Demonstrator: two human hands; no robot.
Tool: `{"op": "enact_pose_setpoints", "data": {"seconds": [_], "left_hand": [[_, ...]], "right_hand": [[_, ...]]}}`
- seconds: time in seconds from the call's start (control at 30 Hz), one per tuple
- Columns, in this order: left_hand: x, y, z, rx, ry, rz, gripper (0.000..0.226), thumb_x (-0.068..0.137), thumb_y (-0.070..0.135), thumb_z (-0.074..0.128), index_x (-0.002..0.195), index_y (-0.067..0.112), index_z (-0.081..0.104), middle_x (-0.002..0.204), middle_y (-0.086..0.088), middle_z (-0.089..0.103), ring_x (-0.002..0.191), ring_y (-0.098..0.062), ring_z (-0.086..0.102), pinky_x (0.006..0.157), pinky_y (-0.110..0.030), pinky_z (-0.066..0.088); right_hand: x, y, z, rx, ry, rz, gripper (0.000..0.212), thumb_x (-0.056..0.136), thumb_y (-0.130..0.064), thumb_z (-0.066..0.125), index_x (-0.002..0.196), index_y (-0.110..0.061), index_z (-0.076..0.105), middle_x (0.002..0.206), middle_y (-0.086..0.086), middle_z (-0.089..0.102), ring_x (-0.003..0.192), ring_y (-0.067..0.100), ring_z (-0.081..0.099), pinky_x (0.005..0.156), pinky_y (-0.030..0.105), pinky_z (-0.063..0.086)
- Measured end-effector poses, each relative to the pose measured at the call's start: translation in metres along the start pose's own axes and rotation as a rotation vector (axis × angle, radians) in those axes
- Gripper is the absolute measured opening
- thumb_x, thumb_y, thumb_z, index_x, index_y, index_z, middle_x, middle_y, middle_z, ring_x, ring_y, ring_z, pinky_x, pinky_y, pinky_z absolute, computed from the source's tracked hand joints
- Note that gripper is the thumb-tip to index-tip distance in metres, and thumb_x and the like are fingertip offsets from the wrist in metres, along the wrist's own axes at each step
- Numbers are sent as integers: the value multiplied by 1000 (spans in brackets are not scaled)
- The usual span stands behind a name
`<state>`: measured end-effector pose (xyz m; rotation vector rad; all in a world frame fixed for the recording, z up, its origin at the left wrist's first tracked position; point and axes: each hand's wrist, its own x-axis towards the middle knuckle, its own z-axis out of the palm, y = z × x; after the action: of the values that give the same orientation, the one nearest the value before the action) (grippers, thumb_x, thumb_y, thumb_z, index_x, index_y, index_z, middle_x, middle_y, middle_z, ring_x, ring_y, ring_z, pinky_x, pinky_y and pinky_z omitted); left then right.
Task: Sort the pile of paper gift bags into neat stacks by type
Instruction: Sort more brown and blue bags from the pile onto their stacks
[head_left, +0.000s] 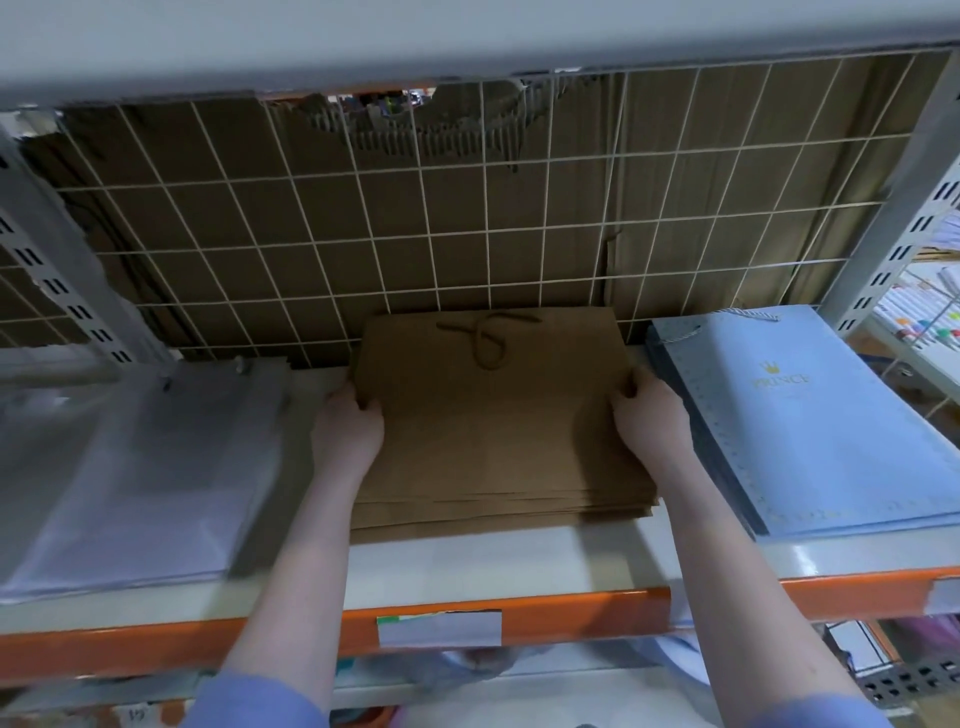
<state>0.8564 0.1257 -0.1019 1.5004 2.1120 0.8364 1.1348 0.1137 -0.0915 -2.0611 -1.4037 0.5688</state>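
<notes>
Three stacks lie on the shelf (467, 564): one of brown bags (493, 415), one of blue bags (810, 426), one of clear bags (135, 467). The bags in each stack are too many and too close to count. Two hands show, left (347, 421) and right (649, 415). One label (439, 627) sits on the shelf's orange edge.

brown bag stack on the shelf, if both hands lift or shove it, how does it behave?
The brown bag stack lies flat with many layers, so it probably sags if lifted by the side edges, where the left hand and right hand grip it. Its front edges are staggered; the layers likely slide when pushed. The rope handle lies loose and could snag.
</notes>
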Motion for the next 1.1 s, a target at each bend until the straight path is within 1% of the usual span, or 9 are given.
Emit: {"op": "enact_pose_setpoints", "data": {"seconds": [0.07,0.2,0.33,0.43,0.57,0.73,0.9,1.0,1.1], "left_hand": [[-3,-1,-1,8,11,4,38,97,17,38,134,13,46,121,-15,57,94,-27,56,72,-32,40],[-5,-4,-2,41,-3,45,44,98,14,34,141,20,36,125,-9,56,103,-31,57,78,-36,46],[-11,0,-3,167,14,41,46,97,15,35,143,14,34,136,-16,47,113,-34,52,89,-43,48],[-20,6,-7,283,108,69,46,97,24,41,141,13,36,143,-15,39,123,-36,45,94,-46,46],[-46,12,-13,379,128,137,44,96,29,45,137,12,43,139,-14,43,123,-35,44,90,-45,46],[-80,5,-23,483,124,67,48,94,31,48,139,16,42,148,-12,35,136,-32,31,105,-45,35],[-107,-30,-56,461,168,62,50,87,26,59,134,10,49,140,-18,44,130,-37,38,103,-46,37],[-118,-59,-90,440,202,22,50,87,26,59,133,10,50,136,-17,48,123,-37,43,100,-45,38],[-129,-96,-131,406,241,-13,50,89,27,57,136,12,47,138,-14,47,126,-34,41,104,-41,32]], "right_hand": [[1,-1,1,-24,-23,-8,29,90,-5,40,116,-3,53,80,2,52,82,24,51,54,25,34],[1,-6,4,-92,-64,-15,32,91,-4,35,119,-6,51,108,16,60,93,29,56,69,31,40],[-1,-10,6,-157,-28,-22,34,92,-5,34,124,-2,45,115,20,58,104,36,56,75,35,41],[-11,-9,4,-224,102,-128,30,95,-12,39,120,1,47,117,22,55,107,38,53,83,40,42],[-34,-9,0,-328,276,-309,25,93,-17,47,107,2,56,108,22,59,101,39,54,80,42,43],[-67,-19,19,-359,158,-377,29,90,-20,54,110,0,59,111,23,59,111,40,52,88,45,43],[-104,-48,46,-429,5,-390,38,94,-28,45,125,-8,51,130,16,50,130,34,36,102,41,31],[-133,-74,65,-420,-12,-462,33,93,-28,48,116,-7,57,121,17,54,123,36,42,97,41,34],[-170,-109,89,-384,7,-548,24,83,-22,61,96,-2,65,96,21,61,99,40,55,82,42,43]]}}
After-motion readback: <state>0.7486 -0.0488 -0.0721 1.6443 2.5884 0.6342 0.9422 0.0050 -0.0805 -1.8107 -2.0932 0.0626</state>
